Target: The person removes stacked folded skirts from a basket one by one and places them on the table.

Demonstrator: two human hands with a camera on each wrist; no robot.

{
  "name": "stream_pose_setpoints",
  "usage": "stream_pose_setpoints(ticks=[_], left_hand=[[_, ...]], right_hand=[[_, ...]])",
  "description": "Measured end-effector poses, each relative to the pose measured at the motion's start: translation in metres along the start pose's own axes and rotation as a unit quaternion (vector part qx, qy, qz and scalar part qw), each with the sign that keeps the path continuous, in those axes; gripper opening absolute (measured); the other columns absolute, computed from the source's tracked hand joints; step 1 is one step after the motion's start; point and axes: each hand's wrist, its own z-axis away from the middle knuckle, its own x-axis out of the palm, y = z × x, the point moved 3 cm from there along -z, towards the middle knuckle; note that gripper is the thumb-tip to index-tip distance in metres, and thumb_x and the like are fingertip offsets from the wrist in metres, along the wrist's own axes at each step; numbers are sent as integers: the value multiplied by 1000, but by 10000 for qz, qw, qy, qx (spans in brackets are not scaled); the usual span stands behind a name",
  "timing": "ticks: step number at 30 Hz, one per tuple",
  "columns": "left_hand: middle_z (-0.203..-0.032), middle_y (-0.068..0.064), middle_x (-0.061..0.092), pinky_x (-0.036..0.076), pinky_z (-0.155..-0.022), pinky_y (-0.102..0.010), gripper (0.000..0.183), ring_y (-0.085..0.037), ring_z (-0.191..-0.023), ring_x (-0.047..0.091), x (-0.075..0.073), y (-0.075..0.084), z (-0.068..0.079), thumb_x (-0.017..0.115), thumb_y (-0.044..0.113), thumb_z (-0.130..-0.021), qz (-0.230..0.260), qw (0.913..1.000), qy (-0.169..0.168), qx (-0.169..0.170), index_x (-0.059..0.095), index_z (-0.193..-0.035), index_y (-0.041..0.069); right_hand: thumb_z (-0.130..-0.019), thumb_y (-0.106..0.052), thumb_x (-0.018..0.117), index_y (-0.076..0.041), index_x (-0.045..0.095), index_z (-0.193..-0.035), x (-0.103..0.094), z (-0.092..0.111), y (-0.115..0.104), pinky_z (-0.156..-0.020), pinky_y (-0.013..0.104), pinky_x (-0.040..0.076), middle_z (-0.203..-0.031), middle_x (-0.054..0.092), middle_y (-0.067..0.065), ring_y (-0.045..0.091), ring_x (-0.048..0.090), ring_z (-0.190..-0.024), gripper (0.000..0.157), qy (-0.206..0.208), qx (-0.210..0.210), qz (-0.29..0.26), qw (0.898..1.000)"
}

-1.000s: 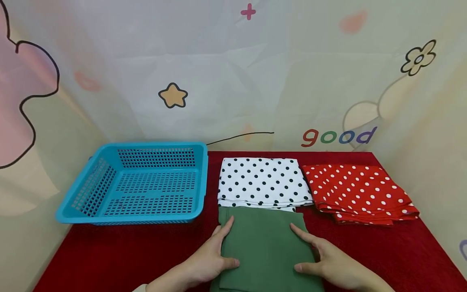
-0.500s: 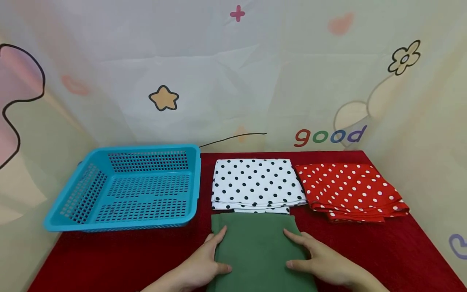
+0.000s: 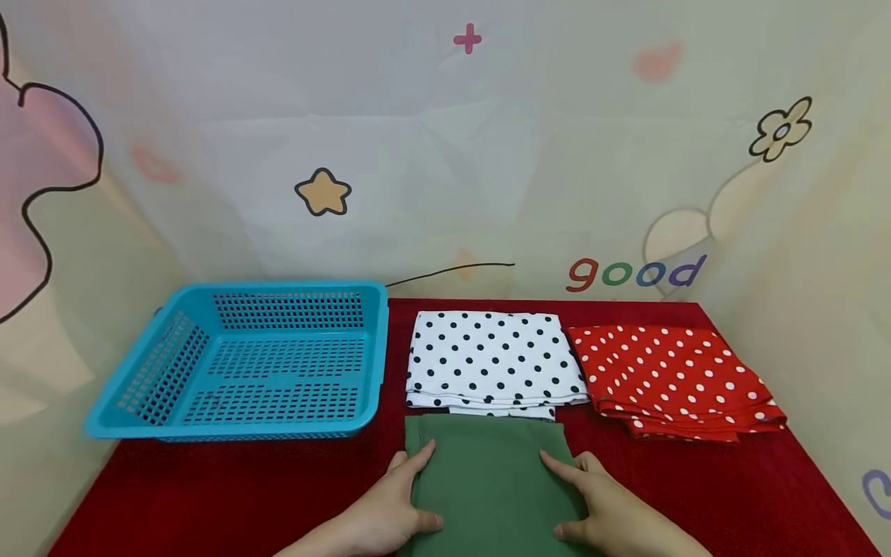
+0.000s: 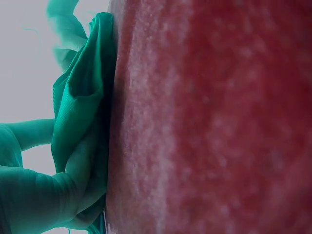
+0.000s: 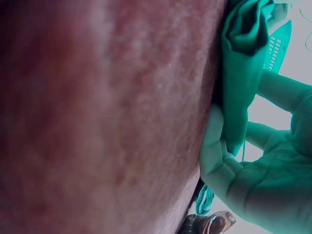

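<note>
A folded green cloth [image 3: 497, 487] lies at the front middle of the red table, its far edge against the white cloth. My left hand [image 3: 390, 504] grips its left edge, thumb and index finger on top and other fingers tucked beneath, as the left wrist view shows. On the opposite edge my right hand [image 3: 602, 507] pinches the cloth the same way; in the right wrist view its fingers [image 5: 214, 146] reach under the folded layers. The near end of the cloth falls outside the head view. Behind it lies a folded white cloth with black dots [image 3: 490, 360].
A blue perforated basket [image 3: 379, 363] stands at the back left with nothing in it. To the right lies a folded red cloth with white dots [image 3: 671, 379], touching the white one. A printed curtain [image 3: 418, 155] hangs behind the red tabletop [image 3: 230, 495].
The green layer that stuck out on the left now lines up with the top layer. Both hands keep their hold on the cloth's sides. The head view has shifted slightly.
</note>
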Motion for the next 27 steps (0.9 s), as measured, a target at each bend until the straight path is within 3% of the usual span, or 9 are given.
stream_pose_setpoints(ticks=[6, 10, 14, 20, 22, 27], left_hand=[[-128, -15, 42, 49, -86, -37, 97, -29, -115, 48, 5, 7, -5, 79, 5, -81, -655, 9972, 171, 313, 26, -162, 0], [-121, -12, 43, 48, -77, -33, 99, -26, -107, 50, 7, 12, -10, 80, 4, -77, -1105, 9924, 413, 349, 29, -161, -2], [-129, -16, 43, 52, -76, -37, 102, -26, -104, 53, 1, 17, -8, 85, 11, -75, -1408, 9883, 538, 244, 31, -160, 0], [-144, -14, 42, 56, -79, -42, 103, -23, -101, 58, -17, 33, 7, 86, 32, -77, -1954, 9769, 790, 348, 32, -161, 7], [-148, -13, 41, 58, -83, -46, 102, -25, -106, 59, -23, 44, 13, 85, 37, -79, -2072, 9743, 765, 434, 33, -161, 8], [-155, -11, 39, 56, -97, -58, 97, -31, -131, 52, -38, 81, 17, 79, 49, -86, -2323, 9671, 661, 803, 32, -163, 15]], right_hand=[[-69, -14, 95, -16, 55, -151, 0, 0, 1, -72, 40, 63, -117, 51, 9, 28, 51, -111, 91, 240, 52, 150, 9996], [-69, -19, 95, -18, 55, -151, -5, -1, 0, -70, 39, 63, -117, 51, 8, 27, 52, -111, 92, 248, 107, 176, 9995], [-69, -29, 95, -20, 53, -152, -11, 1, 0, -72, 41, 64, -120, 52, 7, 26, 52, -113, 93, 99, 31, 55, 9999], [-82, -37, 87, -15, 45, -156, -40, 7, -5, -71, 35, 60, -127, 51, 13, 20, 62, -96, 88, 169, -533, -38, 9984], [-85, -37, 84, -13, 43, -158, -51, 9, -11, -72, 34, 59, -133, 50, 16, 18, 65, -94, 87, 315, -655, -34, 9974], [-87, -41, 82, -12, 37, -160, -78, 8, -35, -78, 34, 59, -145, 46, 19, 23, 62, -111, 90, 724, -950, 43, 9928]])
